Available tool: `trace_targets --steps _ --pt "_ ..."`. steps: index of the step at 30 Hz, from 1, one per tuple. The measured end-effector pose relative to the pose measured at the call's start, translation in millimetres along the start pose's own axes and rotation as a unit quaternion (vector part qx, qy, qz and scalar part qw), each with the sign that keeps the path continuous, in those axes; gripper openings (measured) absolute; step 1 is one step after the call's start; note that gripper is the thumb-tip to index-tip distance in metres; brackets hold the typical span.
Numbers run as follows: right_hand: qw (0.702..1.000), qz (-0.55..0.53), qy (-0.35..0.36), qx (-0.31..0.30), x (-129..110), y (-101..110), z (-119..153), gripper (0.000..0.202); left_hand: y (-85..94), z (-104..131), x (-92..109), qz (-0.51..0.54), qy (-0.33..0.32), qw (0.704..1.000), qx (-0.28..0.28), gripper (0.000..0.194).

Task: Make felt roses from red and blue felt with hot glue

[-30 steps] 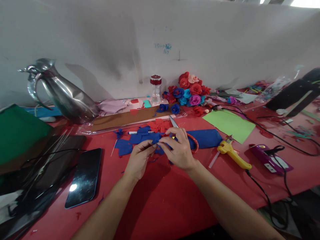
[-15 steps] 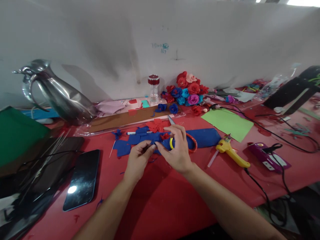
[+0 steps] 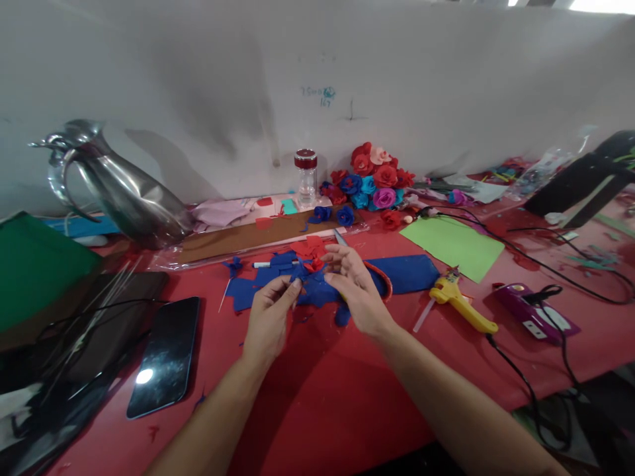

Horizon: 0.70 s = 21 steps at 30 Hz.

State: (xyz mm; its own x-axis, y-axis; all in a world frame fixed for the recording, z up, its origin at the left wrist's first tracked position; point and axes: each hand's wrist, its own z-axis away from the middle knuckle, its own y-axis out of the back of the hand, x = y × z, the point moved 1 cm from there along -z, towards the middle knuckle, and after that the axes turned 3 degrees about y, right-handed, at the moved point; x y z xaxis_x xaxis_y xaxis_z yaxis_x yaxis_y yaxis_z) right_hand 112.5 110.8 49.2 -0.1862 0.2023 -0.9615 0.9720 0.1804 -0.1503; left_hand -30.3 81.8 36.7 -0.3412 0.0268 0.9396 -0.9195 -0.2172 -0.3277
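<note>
My left hand (image 3: 270, 314) pinches a small blue paper piece (image 3: 297, 270) between thumb and fingertips, over the middle of the red table. To its right my right hand (image 3: 354, 287) has its fingers apart and curved, with nothing visible between them. Beneath and behind the hands lie cut blue paper pieces (image 3: 243, 294) and some red ones (image 3: 308, 247). A long blue strip (image 3: 409, 273) extends to the right. The scissors' orange-red handle (image 3: 384, 277) shows beside my right hand, which partly hides them.
A phone (image 3: 166, 354) and metal jug (image 3: 131, 192) are at left. Paper roses (image 3: 370, 178) and a lidded jar (image 3: 306, 178) stand behind. At right lie green paper (image 3: 454, 244), a yellow glue gun (image 3: 464, 305) and a purple power strip (image 3: 536, 312) with cables.
My right hand has come away from my left fingertips, its fingers now wider apart. The blue piece in my left hand shows more clearly, and a blue bit is visible below my right hand.
</note>
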Motion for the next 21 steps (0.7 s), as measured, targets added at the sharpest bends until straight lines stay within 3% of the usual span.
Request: trace_targets --steps 3,6,21 --pt "0.983 -0.071 -0.164 -0.032 5.0 -0.7 -5.0 0.022 0.5 -1.0 -0.5 -0.015 0.005 1.000 0.003 0.025" --pt "0.962 -0.115 -0.237 -0.068 8.0 -2.3 -6.8 0.020 0.8 -0.9 -3.5 -0.019 0.010 1.000 -0.020 0.022" --pt "0.967 -0.158 -0.190 0.054 2.6 0.1 -8.1 0.013 -0.3 1.2 -0.3 -0.026 0.016 0.999 -0.010 0.019"
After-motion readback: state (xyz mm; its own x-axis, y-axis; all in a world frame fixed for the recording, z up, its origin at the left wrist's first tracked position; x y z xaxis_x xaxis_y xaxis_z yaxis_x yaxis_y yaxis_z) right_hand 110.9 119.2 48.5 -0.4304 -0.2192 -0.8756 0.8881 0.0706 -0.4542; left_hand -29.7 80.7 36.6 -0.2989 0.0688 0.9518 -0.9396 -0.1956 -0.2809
